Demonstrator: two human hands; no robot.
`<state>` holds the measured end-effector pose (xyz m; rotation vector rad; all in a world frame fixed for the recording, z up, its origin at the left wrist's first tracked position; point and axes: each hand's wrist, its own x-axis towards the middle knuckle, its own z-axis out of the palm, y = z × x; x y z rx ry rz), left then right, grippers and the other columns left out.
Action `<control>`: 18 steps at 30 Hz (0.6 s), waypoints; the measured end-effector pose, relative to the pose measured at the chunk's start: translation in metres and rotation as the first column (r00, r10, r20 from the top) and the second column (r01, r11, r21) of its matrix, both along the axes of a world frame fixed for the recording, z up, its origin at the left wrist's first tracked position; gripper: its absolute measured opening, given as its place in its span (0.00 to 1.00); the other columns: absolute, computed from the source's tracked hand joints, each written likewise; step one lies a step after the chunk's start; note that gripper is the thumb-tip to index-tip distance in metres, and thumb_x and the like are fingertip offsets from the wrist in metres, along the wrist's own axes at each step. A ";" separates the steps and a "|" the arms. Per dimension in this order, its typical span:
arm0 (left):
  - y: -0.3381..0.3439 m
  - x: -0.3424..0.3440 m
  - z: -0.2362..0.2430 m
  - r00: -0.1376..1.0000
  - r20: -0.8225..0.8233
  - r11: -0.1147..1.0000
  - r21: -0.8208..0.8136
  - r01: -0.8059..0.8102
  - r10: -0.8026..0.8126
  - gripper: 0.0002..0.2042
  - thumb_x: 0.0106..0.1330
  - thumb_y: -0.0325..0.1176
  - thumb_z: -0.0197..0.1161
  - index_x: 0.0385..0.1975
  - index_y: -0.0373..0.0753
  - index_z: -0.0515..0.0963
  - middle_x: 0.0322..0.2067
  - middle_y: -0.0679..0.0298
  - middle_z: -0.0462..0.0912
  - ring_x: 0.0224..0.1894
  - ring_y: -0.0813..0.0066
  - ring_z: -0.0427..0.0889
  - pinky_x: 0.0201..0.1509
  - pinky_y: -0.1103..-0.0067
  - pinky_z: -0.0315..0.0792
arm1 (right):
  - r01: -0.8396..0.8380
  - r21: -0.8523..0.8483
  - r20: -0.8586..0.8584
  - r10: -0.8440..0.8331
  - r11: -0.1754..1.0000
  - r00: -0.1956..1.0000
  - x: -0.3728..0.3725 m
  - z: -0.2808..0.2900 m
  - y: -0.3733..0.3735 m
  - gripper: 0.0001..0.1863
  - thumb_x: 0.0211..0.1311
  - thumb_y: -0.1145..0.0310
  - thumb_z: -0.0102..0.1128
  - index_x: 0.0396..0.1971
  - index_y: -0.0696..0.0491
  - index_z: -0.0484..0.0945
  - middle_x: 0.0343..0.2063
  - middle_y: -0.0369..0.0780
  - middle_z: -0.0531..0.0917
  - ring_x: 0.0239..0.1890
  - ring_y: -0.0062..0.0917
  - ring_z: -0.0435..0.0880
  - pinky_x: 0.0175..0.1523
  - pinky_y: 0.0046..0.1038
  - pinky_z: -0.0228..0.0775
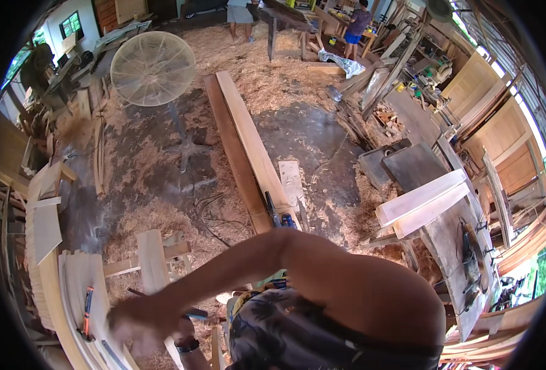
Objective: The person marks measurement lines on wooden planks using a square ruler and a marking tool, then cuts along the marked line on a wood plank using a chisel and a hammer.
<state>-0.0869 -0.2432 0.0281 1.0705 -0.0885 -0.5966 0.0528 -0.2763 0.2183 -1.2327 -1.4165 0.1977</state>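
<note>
My right arm reaches across to the lower left, where my right hand (134, 322), smeared by motion, is over pale wooden boards (88, 271); whether it holds anything cannot be made out. Beneath that forearm is my left hand (183, 330), mostly hidden, with a dark band on its wrist. A dark, narrow bar (197, 313) shows past the right forearm near the left hand; its kind and whether it is held are unclear. An orange-and-black slim hand tool (88, 311) lies on the boards, left of my right hand.
Ahead, long planks (248, 135) lie lengthwise, with a dark-and-blue tool (282, 216) at their near end. A large stand fan (153, 69) is at the far left. More boards rest on a right-hand bench (421, 200). Shavings cover much of the floor. Two people stand far back.
</note>
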 end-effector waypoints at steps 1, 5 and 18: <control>0.084 0.031 0.018 0.800 0.340 0.786 0.217 -0.578 0.494 0.21 0.79 0.48 0.48 0.48 0.35 0.77 0.41 0.57 0.85 0.44 0.66 0.83 0.53 0.64 0.76 | 0.170 -0.063 -0.052 -0.173 0.983 0.983 0.013 -0.025 -0.018 0.25 0.44 0.66 0.70 0.45 0.59 0.79 0.40 0.49 0.84 0.40 0.43 0.84 0.46 0.41 0.75; 0.110 0.047 0.006 0.761 0.008 0.760 0.046 -0.648 0.649 0.24 0.80 0.52 0.46 0.54 0.34 0.74 0.54 0.53 0.81 0.58 0.58 0.78 0.65 0.61 0.68 | 0.233 -0.679 -0.044 -0.355 0.696 0.934 -0.011 -0.117 -0.057 0.51 0.57 0.50 0.73 0.69 0.65 0.56 0.51 0.59 0.80 0.55 0.48 0.81 0.59 0.43 0.72; 0.207 0.068 -0.041 0.697 0.716 0.061 0.698 -0.713 -0.045 0.47 0.63 0.46 0.71 0.73 0.25 0.52 0.65 0.30 0.65 0.72 0.44 0.63 0.74 0.60 0.59 | 0.352 -0.751 -0.172 -0.681 0.558 0.712 -0.025 -0.142 -0.040 0.19 0.50 0.69 0.61 0.43 0.59 0.75 0.34 0.53 0.82 0.40 0.47 0.84 0.45 0.44 0.72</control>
